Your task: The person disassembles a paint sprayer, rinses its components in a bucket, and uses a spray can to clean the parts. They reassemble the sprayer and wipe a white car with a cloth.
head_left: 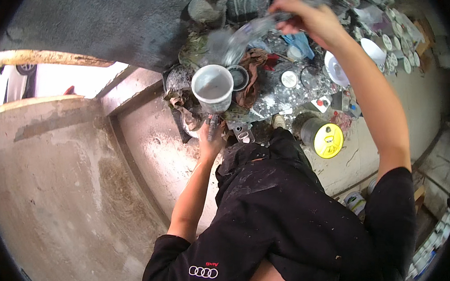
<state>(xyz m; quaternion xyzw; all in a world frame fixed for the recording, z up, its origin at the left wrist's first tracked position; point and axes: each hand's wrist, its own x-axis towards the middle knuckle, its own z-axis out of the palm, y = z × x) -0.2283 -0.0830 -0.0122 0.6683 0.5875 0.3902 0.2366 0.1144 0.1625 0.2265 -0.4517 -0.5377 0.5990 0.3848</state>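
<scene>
My left hand (211,137) is closed around a dark grey, stick-like piece (213,125) just below a white plastic tub (212,90). The tub's inside is greyish, and I cannot tell whether the hand touches it. Raised over the far side of the cluttered bench, my right hand (312,22) has its fingers bent around a clear, see-through thing (248,35). Motion smears that thing, so its kind does not show. Beside the tub lie a round dark lid or dish (237,77) and a crumpled brown rag (249,87).
The paint-spattered bench (271,108) carries a blue cloth (300,44), a white round lid (289,79), white bowls (334,70) and several small discs. A drum with a yellow top (329,140) stands on the floor at right. A dark panel (108,17) fills the upper left.
</scene>
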